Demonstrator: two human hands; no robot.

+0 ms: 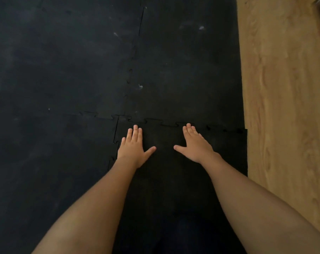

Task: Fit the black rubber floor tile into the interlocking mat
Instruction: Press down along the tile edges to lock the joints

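The black rubber floor tile (164, 173) lies flat at the near right corner of the interlocking mat (63, 70). Its toothed far edge meets the mat's tiles along a jagged seam, and its left edge meets another tile. Small gaps show in the seam toward the far right end. My left hand (134, 147) rests palm down on the tile near its far left corner, fingers spread. My right hand (195, 145) lies flat on the tile near the far seam, fingers pointing forward. Neither hand holds anything.
Light wooden floor (283, 88) runs along the mat's right side. The tile's right edge sticks out slightly past the mat's edge onto the wood. Pale scuffs mark the mat further ahead. My arms cover the tile's near part.
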